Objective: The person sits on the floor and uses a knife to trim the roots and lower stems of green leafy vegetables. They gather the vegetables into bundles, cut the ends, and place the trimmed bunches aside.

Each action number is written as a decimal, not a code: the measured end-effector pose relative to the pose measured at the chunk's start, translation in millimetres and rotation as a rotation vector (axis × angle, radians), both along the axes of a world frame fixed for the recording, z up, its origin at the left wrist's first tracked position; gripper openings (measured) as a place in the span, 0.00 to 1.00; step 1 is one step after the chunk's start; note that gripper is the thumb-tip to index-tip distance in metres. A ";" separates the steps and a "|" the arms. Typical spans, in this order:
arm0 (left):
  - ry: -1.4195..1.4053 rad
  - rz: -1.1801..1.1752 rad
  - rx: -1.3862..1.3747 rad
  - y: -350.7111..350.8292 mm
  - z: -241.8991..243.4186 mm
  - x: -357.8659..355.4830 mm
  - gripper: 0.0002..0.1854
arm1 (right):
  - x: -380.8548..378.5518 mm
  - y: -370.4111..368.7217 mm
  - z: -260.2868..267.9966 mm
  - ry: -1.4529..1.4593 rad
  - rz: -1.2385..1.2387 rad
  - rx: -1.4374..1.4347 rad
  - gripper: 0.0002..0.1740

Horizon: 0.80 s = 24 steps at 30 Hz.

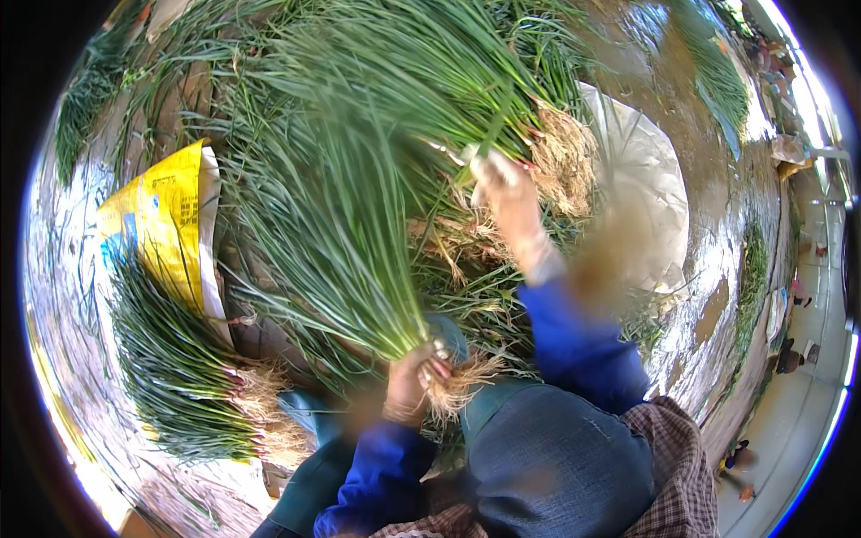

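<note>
My left hand (406, 385) grips a bunch of scallions (366, 282) just above the roots. Their long green leaves fan up and away, and the pale roots (452, 390) hang out to the right of my fist. My right hand (506, 195) is bent and blurred at the root end of a large scallion pile (430, 74). A green leaf crosses its fingertips, but whether they grip it cannot be told. Beneath that hand lie more scallions with tangled tan roots (464, 235).
A yellow printed sack (165, 215) lies at left, with a stacked scallion bundle (181, 370) below it. A whitish sack (649, 202) spreads at right. Loose leaves (484, 302) litter the wet floor (706, 269) around my knees. Far right, people (740, 457) appear small along a pale strip.
</note>
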<state>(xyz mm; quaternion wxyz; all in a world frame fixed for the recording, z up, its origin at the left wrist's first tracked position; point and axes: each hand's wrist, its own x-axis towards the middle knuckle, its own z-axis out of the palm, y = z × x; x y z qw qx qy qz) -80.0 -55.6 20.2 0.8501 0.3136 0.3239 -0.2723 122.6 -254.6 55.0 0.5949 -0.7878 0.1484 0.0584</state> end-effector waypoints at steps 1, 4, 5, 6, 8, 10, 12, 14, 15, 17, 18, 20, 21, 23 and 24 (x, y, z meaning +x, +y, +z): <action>0.009 0.025 -0.096 0.5 4.9 2.7 0.34 | 22.5 -22.0 -14.3 -0.185 -0.074 -0.184 0.25; -0.134 0.040 -0.268 15.8 15.6 13.8 0.24 | 40.5 -93.9 -44.4 -0.012 0.203 -1.267 0.19; -0.171 0.039 -0.304 20.4 18.1 19.0 0.24 | 39.2 -103.2 -55.1 0.124 0.317 -1.321 0.18; -0.240 0.060 -0.230 15.4 20.4 28.0 0.22 | 31.1 -102.3 -48.4 0.059 0.309 -1.222 0.17; -0.258 0.029 -0.192 13.8 16.5 46.1 0.18 | 9.5 -83.0 -1.2 0.119 0.233 -0.668 0.13; -0.196 0.009 -0.129 6.2 28.5 62.0 0.15 | -8.5 -82.4 16.7 0.059 0.206 -0.666 0.13; -0.259 0.097 -0.189 8.2 18.5 66.9 0.12 | -25.3 -59.1 16.7 -0.102 0.221 -0.858 0.15; -0.257 0.047 -0.072 8.0 14.5 70.6 0.11 | -58.0 -16.8 44.3 -0.168 0.340 -0.727 0.19; -0.184 0.107 -0.071 -5.6 18.5 70.1 0.13 | -74.8 -5.6 49.2 -0.192 0.477 -0.704 0.22; -0.156 0.043 -0.019 -12.8 13.8 67.4 0.14 | -97.6 5.9 36.6 0.013 0.969 -0.522 0.31; -0.157 0.043 -0.024 -13.3 8.8 66.3 0.13 | -101.0 10.5 32.5 0.090 0.939 -0.530 0.38; -0.112 0.020 -0.100 -5.6 4.4 56.1 0.09 | -95.7 20.6 19.2 0.106 0.760 -0.505 0.33; -0.102 0.017 -0.089 -5.8 14.2 57.7 0.09 | -94.7 27.6 11.9 0.064 0.654 -0.506 0.31; -0.068 -0.051 0.017 -3.9 9.6 51.7 0.09 | -89.7 44.9 3.8 0.065 0.685 -0.412 0.19; -0.083 -0.020 0.041 -6.0 12.3 50.4 0.09 | -90.1 50.3 -0.2 -0.041 0.713 -0.567 0.17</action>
